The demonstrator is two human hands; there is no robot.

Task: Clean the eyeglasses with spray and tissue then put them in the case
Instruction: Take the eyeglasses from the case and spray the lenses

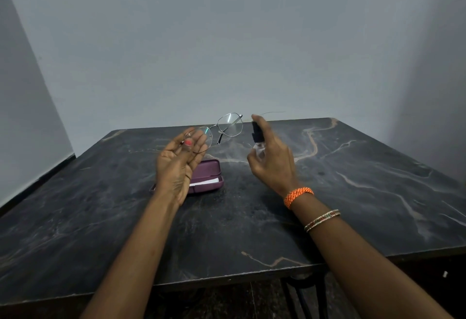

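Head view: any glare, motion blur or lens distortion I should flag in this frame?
Head view: glare streaks on the far lens of the eyeglasses; the right hand and spray bottle look slightly motion-blurred; the left hand is sharper; wide-angle distortion bends the table edges and walls; lighting is dim and even, shadows soft.

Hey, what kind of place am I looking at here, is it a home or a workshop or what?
Probably a plain indoor room, maybe at home, though I can't be sure. A dark marble-patterned table is pushed into a corner of bare pale walls, with only a purple glasses case lying on it.
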